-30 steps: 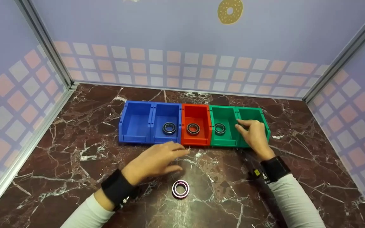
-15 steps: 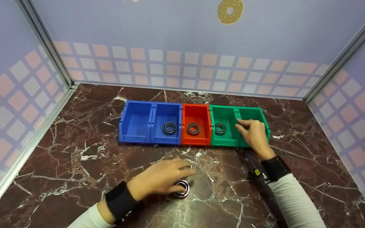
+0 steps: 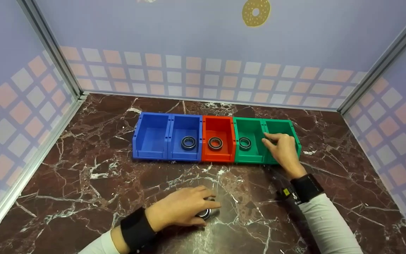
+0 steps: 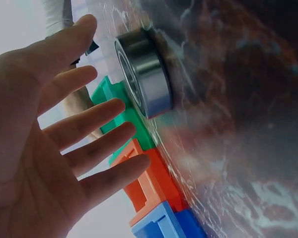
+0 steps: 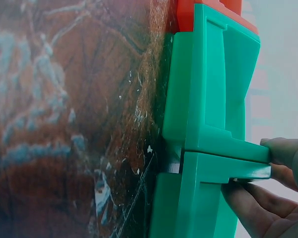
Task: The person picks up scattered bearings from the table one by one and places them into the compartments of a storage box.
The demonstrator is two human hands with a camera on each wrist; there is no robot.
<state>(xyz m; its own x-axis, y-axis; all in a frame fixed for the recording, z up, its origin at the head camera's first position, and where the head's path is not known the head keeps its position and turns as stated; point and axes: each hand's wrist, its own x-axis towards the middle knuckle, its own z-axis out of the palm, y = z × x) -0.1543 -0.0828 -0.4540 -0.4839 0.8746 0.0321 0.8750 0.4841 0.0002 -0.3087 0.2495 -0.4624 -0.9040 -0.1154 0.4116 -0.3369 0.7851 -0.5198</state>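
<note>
My left hand (image 3: 180, 207) is held over a metal ball bearing (image 3: 205, 213) on the table, partly hiding it in the head view. In the left wrist view the bearing (image 4: 158, 82) lies just beyond the spread, slightly bent fingers (image 4: 84, 126), with a gap between. The right hand (image 3: 283, 150) pinches the adjoining side walls of the two green bins (image 3: 250, 128), thumb and fingers on opposite sides in the right wrist view. More bearings lie singly: one in the left green bin (image 3: 245, 143), one in the red bin (image 3: 215, 143), one in the right blue bin (image 3: 188, 143).
The bins stand side by side in one row, with a second blue bin (image 3: 152, 137) at the left end. Beneath is a dark red marbled table (image 3: 93, 197). Patterned panels (image 3: 203, 38) with metal corner posts enclose the back and sides.
My left hand has moved toward me and slightly right, from near the bins to over the bearing on the table. The right hand keeps its pinch in the same place.
</note>
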